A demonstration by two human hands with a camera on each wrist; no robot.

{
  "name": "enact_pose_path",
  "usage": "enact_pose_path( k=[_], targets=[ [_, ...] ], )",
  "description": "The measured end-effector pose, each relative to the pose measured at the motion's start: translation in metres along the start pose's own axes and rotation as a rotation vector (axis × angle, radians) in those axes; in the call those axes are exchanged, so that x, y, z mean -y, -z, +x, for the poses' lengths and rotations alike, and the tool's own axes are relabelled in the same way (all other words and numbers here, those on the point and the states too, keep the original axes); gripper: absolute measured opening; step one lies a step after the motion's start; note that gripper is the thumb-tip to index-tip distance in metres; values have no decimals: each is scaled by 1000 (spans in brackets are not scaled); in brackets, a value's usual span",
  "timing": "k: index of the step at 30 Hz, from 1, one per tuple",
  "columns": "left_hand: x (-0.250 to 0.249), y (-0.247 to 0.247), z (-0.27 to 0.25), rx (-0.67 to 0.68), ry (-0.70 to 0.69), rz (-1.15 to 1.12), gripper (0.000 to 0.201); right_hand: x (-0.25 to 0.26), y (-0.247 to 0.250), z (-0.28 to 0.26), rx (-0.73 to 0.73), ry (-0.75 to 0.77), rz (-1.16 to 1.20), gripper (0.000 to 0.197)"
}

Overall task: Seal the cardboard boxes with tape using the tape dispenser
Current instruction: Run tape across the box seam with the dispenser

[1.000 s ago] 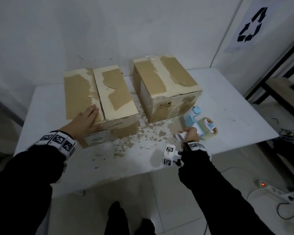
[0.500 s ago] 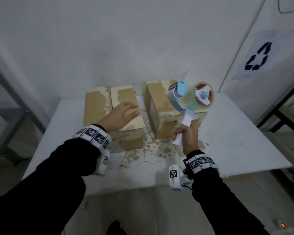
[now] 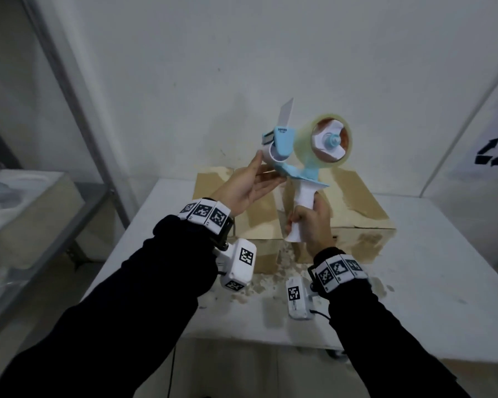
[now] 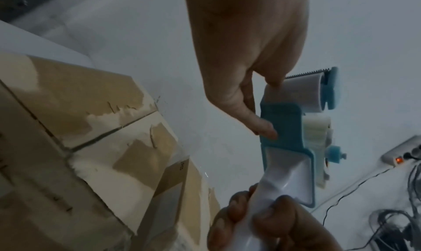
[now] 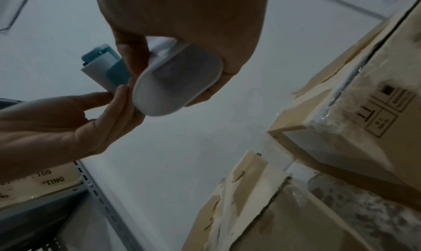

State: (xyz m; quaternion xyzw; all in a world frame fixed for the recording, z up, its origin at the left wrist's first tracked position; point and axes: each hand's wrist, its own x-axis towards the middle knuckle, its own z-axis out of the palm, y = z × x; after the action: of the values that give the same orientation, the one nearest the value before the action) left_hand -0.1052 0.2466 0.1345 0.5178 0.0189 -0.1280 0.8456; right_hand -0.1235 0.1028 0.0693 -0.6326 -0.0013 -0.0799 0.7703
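Dispenser [image 3: 295, 156] — pale blue frame, white handle, clear tape roll [image 3: 322, 142].

left hand [image 3: 243, 188] off box [image 3: 259, 222], touching dispenser [image 3: 305, 156]

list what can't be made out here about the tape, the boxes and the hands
- Loose tape end: not visible on the tape dispenser in any view.
- Left box: top seam hidden in the head view by the left hand.
- Right hand: fingers blurred and dark in the left wrist view.
- Box label: too small to read.
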Motion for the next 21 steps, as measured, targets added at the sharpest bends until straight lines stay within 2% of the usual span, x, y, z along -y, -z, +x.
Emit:
enact_pose_path(
  k=[6, 12, 15, 18, 21],
  targets=[
    [-7, 13, 0, -88, -110, -220, 36, 2, -5, 6, 10, 74, -7, 26],
    [-9, 20, -5, -95, -72, -282, 13, 0, -10, 9, 15, 97, -63, 26],
    [-2, 19, -6, -98, -25, -242, 15, -3, -14, 11, 12, 98, -70, 25],
    [3, 15, -10, -31, 31, -232, 25, -4, -18, 12, 21, 112, -98, 28],
    [4, 12, -11, 15, 11, -223, 28, -5, -21, 13, 25, 120, -131, 30]
  ],
)
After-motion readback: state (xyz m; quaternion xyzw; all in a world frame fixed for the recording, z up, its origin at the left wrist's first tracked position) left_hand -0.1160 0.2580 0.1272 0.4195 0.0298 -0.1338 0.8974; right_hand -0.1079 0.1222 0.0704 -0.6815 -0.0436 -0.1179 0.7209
